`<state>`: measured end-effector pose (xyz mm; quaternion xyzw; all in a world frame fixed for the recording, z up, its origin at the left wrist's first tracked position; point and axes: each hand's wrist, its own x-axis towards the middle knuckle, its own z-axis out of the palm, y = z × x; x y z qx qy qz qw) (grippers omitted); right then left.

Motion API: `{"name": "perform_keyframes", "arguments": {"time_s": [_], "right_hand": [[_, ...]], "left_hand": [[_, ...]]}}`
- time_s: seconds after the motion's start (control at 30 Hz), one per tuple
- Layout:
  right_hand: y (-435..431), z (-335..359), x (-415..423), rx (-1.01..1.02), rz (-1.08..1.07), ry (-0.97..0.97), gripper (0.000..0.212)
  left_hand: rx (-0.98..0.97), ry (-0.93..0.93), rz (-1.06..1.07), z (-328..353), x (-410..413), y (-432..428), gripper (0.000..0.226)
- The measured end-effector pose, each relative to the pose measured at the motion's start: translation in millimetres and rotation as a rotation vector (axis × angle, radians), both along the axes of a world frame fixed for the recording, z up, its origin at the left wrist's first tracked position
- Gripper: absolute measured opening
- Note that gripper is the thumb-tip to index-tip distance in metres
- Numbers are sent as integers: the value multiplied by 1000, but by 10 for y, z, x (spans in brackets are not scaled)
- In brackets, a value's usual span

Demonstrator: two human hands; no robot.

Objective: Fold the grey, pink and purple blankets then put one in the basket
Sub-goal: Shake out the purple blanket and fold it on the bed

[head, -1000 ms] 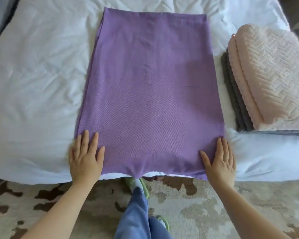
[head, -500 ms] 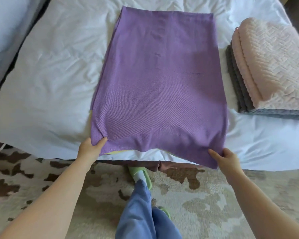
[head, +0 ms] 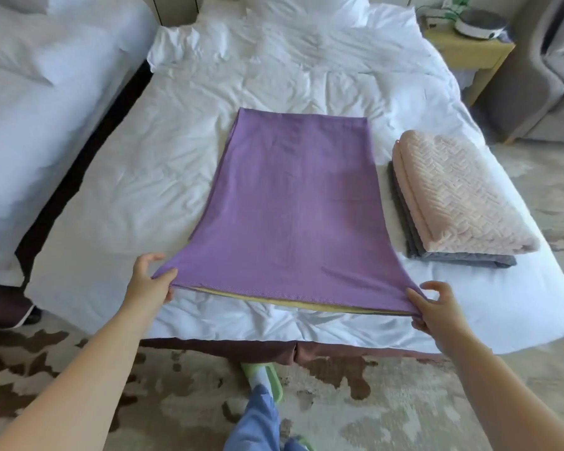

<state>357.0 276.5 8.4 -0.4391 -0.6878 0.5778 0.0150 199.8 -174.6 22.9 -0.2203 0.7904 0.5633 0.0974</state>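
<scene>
At centre frame the purple blanket (head: 293, 206) lies on the bed (head: 144, 190), its long axis running from bottom to top. The left hand (head: 149, 281) pinches its lower-left corner and the right hand (head: 437, 307) its lower-right. At right, the folded pink blanket (head: 459, 193) lies on the grey blanket (head: 463, 258).

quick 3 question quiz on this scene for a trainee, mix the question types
1. True or false: the pink blanket lies on top of the grey blanket.
2. The left hand and right hand pinch the purple blanket at its: A far corners, B near corners, C middle.
3. Fill in: all three blankets lie on a white ____.
Key: 1 true; 2 B; 3 bed.
</scene>
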Motion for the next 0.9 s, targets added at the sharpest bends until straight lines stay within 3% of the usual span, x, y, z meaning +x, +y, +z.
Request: {"name": "perform_keyframes", "arguments": {"time_s": [0.2, 0.43, 0.53, 0.67, 0.9], "right_hand": [[241, 769, -630, -249, -95, 281, 11], [535, 1109, -1889, -406, -176, 512, 15], [705, 1003, -2442, -347, -61, 483, 14], [940, 673, -3096, 47, 39, 267, 28], [1372, 218, -4075, 200, -78, 174, 20]], "left_hand": [[405, 18, 66, 771, -626, 315, 24], [575, 16, 127, 980, -1910, 674, 18], [388, 84, -8, 775, -2538, 893, 34], [48, 161, -71, 412, -3304, 1173, 31], [-43, 171, -83, -9, -4390, 1582, 18]]}}
